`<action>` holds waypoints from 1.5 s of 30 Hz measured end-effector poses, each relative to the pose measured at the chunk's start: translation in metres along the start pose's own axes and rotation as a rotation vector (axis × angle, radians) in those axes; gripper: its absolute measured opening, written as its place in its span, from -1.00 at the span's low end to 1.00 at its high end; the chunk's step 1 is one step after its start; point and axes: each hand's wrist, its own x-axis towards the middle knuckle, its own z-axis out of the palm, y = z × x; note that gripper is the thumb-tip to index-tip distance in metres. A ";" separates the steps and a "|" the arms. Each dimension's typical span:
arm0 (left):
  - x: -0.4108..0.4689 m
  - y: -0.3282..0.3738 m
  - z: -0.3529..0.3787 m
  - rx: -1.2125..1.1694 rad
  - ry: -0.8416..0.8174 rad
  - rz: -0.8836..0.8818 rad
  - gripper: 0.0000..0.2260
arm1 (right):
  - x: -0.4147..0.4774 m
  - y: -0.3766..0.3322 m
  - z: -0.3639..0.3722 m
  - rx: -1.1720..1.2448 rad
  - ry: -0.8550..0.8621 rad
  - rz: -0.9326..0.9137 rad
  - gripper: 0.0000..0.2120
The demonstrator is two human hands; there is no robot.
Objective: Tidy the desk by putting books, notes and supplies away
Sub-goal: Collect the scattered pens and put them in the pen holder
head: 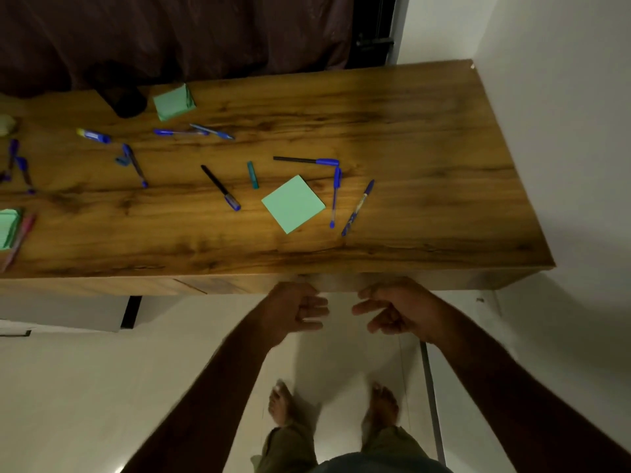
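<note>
A wooden desk (409, 131) fills the upper half of the head view. On it lie a green sticky-note pad (293, 203), a second green pad (174, 102) at the back and a third green pad (7, 228) at the left edge. Several blue pens are scattered about, among them a blue pen (335, 196) and a patterned pen (358, 208) right of the middle pad, and a black marker (220, 187) left of it. My left hand (295, 310) and my right hand (397, 310) hang just below the desk's front edge, fingers loosely curled, holding nothing.
A dark object (124, 100) stands at the back left of the desk, in front of a dark curtain (170, 35). A white wall (563, 131) closes the right side. A teal cap (253, 175) lies mid-desk. My bare feet stand on the pale floor (102, 387).
</note>
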 end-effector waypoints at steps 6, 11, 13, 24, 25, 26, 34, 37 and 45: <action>-0.017 0.033 -0.015 0.262 -0.350 0.022 -0.72 | -0.030 -0.039 0.016 0.005 0.107 -0.135 -0.78; -0.016 0.071 -0.041 0.306 -0.360 0.138 -0.77 | -0.019 -0.077 0.040 0.146 0.482 -0.179 -0.88; -0.014 0.083 -0.050 0.348 -0.386 0.149 -0.77 | -0.012 -0.090 0.044 0.158 0.579 -0.177 -0.94; 0.019 0.149 -0.030 0.404 -0.379 0.204 -0.79 | 0.068 -0.137 0.012 -0.293 0.900 -0.222 -0.68; 0.022 0.155 -0.026 0.408 -0.351 0.202 -0.79 | 0.075 -0.141 0.007 -0.374 0.898 -0.218 -0.66; 0.025 0.160 -0.022 0.406 -0.324 0.193 -0.80 | 0.080 -0.144 0.003 -0.452 0.883 -0.228 -0.65; 0.055 0.209 0.000 0.424 -0.143 0.194 -0.82 | 0.098 -0.166 -0.006 -0.655 0.740 -0.275 -0.85; 0.061 0.214 0.010 0.466 -0.183 0.198 -0.82 | 0.096 -0.184 -0.018 -0.580 0.650 -0.246 -0.80; 0.077 0.236 0.011 0.525 -0.467 0.228 -0.78 | 0.094 -0.215 0.010 -0.261 0.593 -0.474 -0.73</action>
